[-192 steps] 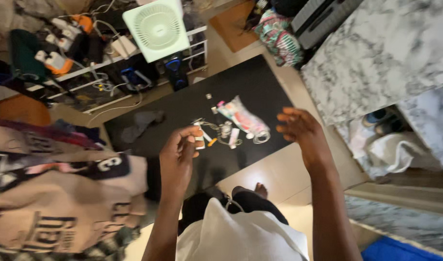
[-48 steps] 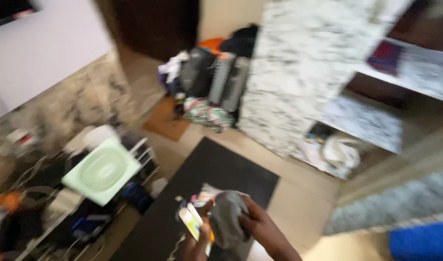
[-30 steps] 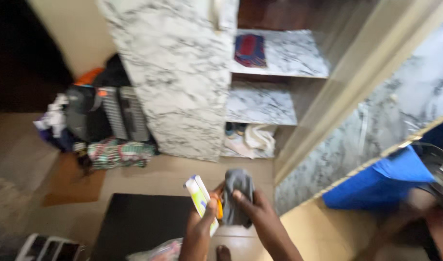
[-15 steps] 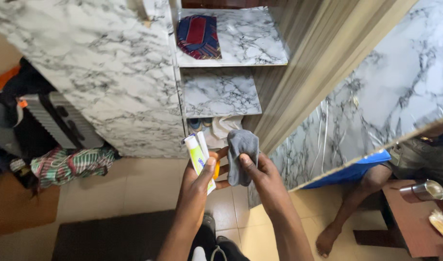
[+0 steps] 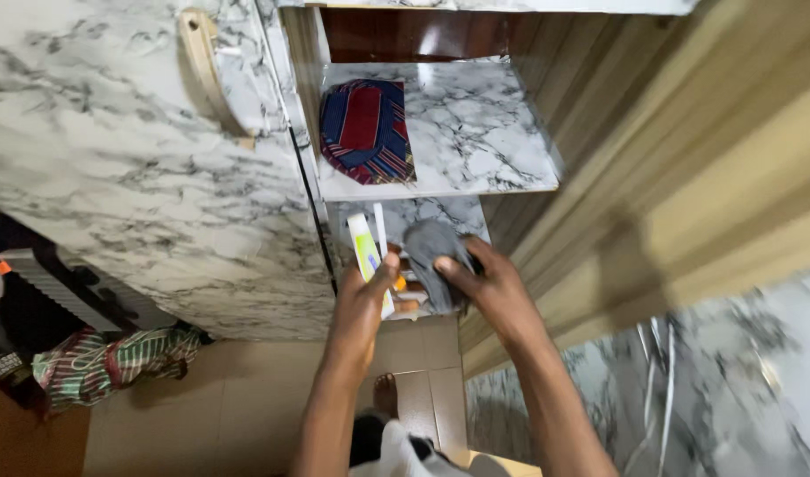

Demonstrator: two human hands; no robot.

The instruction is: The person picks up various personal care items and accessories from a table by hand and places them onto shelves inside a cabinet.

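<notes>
My left hand (image 5: 362,300) grips a white and green tube (image 5: 366,254) together with a thin white stick and some small orange bits, held up in front of an open marble-patterned cupboard. My right hand (image 5: 493,287) holds a bunched grey cloth (image 5: 431,256) right beside it. Both hands hover at the edge of the lower marble shelf (image 5: 449,214). On the shelf above (image 5: 484,150) lies a folded blue and red striped cloth (image 5: 366,131).
The marble cupboard door (image 5: 140,177) with a pale handle (image 5: 206,75) stands open on the left. A wooden panel (image 5: 643,177) rises on the right. A striped green and red bundle (image 5: 105,360) and a dark suitcase (image 5: 52,300) sit on the tiled floor.
I have turned from the black table to the cupboard and moved closer. Both hands, still holding the tube and grey cloth, have risen to the lower shelf.
</notes>
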